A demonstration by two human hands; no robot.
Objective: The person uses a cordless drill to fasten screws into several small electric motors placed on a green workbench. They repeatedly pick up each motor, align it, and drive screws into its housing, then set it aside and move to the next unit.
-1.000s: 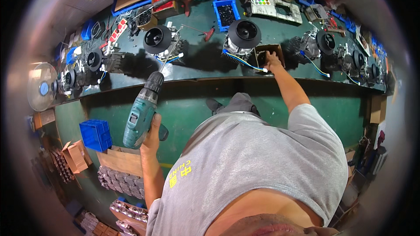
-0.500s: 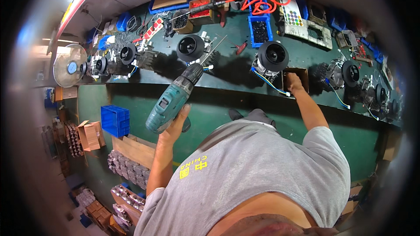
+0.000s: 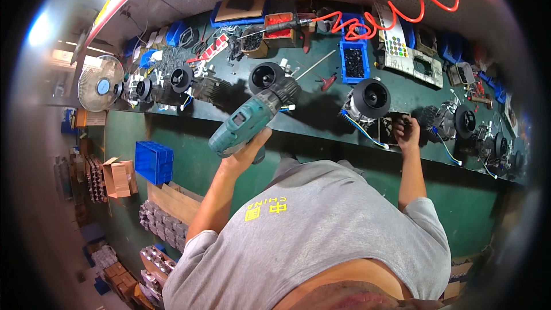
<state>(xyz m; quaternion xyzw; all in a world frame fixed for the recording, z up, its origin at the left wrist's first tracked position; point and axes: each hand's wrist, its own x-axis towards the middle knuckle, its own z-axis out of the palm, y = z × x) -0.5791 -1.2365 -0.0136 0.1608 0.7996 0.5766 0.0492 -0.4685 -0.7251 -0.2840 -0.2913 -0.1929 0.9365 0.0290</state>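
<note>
The left hand is closed around a teal drill; the right hand pinches a small part beside the black motor, at its 4 o'clock. Better to brace that part firmly on the tabletop and square the bit.

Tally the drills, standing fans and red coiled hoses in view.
Drill: 1
Standing fan: 1
Red coiled hose: 1
Total: 3

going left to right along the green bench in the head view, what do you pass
white round desk fan → teal cordless drill in the left hand → blue bin of black screws → black round blower motor → right hand
</note>
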